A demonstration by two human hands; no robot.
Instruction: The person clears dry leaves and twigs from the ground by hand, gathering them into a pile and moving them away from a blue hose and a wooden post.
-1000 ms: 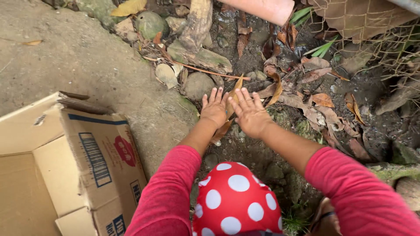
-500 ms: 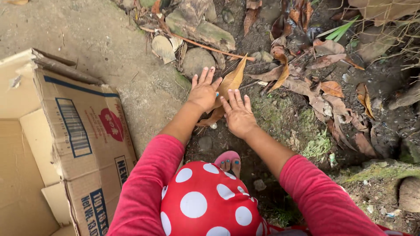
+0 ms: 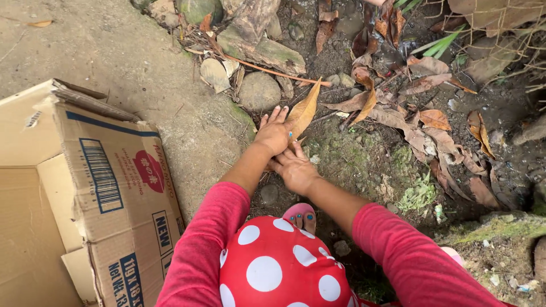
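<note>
My left hand point(image 3: 273, 133) lies flat on the ground, fingers spread, over the lower end of a long dry yellow-brown leaf point(image 3: 303, 110). My right hand point(image 3: 293, 169) is just below it, fingers curled in under the left wrist and pressed to the dirt; whether it holds leaf litter I cannot tell. Both arms wear red sleeves. A knee in red cloth with white dots point(image 3: 282, 264) fills the bottom middle. A pink sandal with toes point(image 3: 300, 215) shows under my right wrist.
An open cardboard box point(image 3: 108, 187) stands on the bare concrete at the left. Stones point(image 3: 259, 91) and a mossy log point(image 3: 256, 45) lie beyond my hands. Dry brown leaves point(image 3: 424, 122) are scattered on the soil at the right, with small weeds point(image 3: 418, 196).
My right hand has pulled back toward me and tucked under the left, its fingers closing from spread to curled. My left hand stays on the leaf. The view has shifted slightly.
</note>
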